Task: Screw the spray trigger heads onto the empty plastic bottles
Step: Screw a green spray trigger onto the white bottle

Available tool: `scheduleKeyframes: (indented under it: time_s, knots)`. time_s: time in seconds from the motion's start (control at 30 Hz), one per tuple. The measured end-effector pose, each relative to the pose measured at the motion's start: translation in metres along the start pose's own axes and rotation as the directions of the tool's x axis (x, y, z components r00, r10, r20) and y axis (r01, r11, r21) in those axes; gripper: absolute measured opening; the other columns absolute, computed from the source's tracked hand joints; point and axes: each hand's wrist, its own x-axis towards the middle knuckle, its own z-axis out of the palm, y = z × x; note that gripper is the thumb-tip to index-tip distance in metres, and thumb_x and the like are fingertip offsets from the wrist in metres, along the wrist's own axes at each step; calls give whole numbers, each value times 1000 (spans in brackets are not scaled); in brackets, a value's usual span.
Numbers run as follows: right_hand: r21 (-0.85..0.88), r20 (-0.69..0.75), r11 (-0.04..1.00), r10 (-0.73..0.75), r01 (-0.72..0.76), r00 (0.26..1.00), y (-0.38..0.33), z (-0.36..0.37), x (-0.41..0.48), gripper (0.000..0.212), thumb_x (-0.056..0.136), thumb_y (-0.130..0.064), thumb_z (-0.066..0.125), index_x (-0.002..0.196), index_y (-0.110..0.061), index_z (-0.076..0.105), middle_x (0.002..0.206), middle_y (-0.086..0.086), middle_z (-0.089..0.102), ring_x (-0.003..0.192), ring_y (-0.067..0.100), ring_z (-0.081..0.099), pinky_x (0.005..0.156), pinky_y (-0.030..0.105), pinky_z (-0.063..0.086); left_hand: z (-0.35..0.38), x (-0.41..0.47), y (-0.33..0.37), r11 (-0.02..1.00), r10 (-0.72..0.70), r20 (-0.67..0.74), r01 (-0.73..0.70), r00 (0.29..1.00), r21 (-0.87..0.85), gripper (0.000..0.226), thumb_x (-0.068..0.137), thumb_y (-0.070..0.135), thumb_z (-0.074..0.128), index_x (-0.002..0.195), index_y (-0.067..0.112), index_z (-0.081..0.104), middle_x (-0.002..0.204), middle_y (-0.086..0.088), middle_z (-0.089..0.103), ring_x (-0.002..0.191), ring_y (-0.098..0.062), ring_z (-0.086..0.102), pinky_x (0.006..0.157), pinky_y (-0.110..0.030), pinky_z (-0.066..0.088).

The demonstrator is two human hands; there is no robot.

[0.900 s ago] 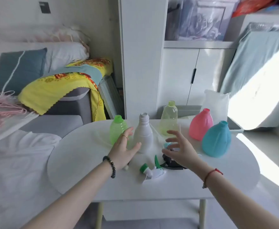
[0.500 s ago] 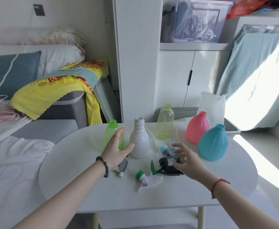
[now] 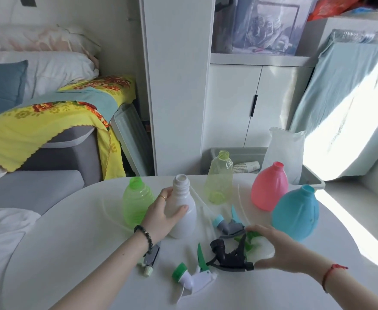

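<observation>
- The left hand [image 3: 161,214] was open beside the white bottle [image 3: 183,210] a moment ago. Now it is wrapped around that bottle, thumb in front and fingers behind.
- The white bottle stands upright with no top on it. It has not moved from its spot.
- The right hand [image 3: 273,249] has come down lower, to the right of the white bottle. Its fingers curl over a pale green spray head [image 3: 248,239], and its thumb touches the tip of the black spray head [image 3: 230,256]. I cannot tell if it is really holding either one.
- A blue and grey spray head [image 3: 227,223] lies just right of the white bottle.
- A white spray head with a green cap [image 3: 192,274] lies in front of the white bottle, nearer the person.
- A small grey spray head [image 3: 151,257] peeks out under the left wrist.
- A green bottle [image 3: 134,203] stands just left of the white bottle. A yellow bottle [image 3: 220,177] stands behind it to the right.
- A pink bottle [image 3: 269,186] and a blue bottle [image 3: 295,213] stand farther right. All are open at the top.
- Everything sits on a round white table [image 3: 71,253].
- Behind the white bottle is a white cupboard [image 3: 239,104]. Far to its left is a grey sofa with a yellow blanket [image 3: 38,121].
- Bright sun falls on the right side of the table.
</observation>
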Motion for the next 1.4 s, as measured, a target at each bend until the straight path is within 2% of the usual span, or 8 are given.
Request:
scheduleKeyframes:
  time_s: [0.17,0.33,0.5,0.6,0.93,1.2,1.27,1.4]
  knots:
    - [13,-115,998,-58,60,992,-9,-11,-9,71,64,-43,72,126,-40,37,118,-15,46,105,1,45,83,8,32,4,-4,3,1000,6,-38,-7,999,-19,37,78,25,67,110,24,46,96,2,64,82,-8,61,63,-9,45]
    - [201,-267,970,-84,140,960,-34,-57,-27,48,67,-56,65,110,-44,48,110,-22,59,103,-1,55,89,23,45,0,-8,8,999,-20,20,19,1000,46,43,77,32,67,113,25,44,100,-1,64,88,-17,62,76,-30,51]
    - [523,-486,787,-39,326,873,-83,-116,-33,60,65,-68,58,101,-21,66,86,5,72,71,20,66,71,30,59,-5,-4,14,988,-46,103,30,994,151,46,77,36,65,115,21,44,106,-1,60,92,-18,57,77,-26,43]
    - [586,-554,689,-44,427,831,-118,-150,-29,65,59,-79,53,83,-21,71,66,4,68,57,17,60,56,26,57,-8,-1,19,974,-53,154,17,987,228,44,78,37,64,113,18,45,106,-8,61,93,-23,57,75,-27,42]
    - [762,-427,504,-83,407,901,-198,-172,7,72,65,-76,46,61,-9,72,55,11,65,46,19,58,55,32,57,-8,-1,23,953,-100,188,39,977,300,51,80,40,59,123,18,40,115,-11,53,105,-26,54,90,-32,44]
    - [765,-286,609,30,209,958,-194,-121,36,91,46,-81,49,86,-1,64,59,12,67,50,18,63,60,33,57,-8,-1,23,939,-121,201,46,972,339,55,82,44,55,127,19,35,117,-10,49,106,-27,52,88,-29,41]
    - [759,-236,630,33,163,971,-187,-99,42,78,56,-73,53,89,-2,61,66,12,66,54,17,64,62,32,59,-8,-2,24,932,-125,206,44,970,359,57,82,44,55,129,18,34,119,-11,48,107,-27,52,87,-28,39]
    - [724,-256,666,17,180,966,-176,-62,51,20,80,-29,65,80,-9,64,66,6,61,56,11,59,61,25,60,-8,-1,29,907,-109,230,3,967,422,55,85,41,53,128,12,33,120,-15,48,108,-30,51,84,-31,40]
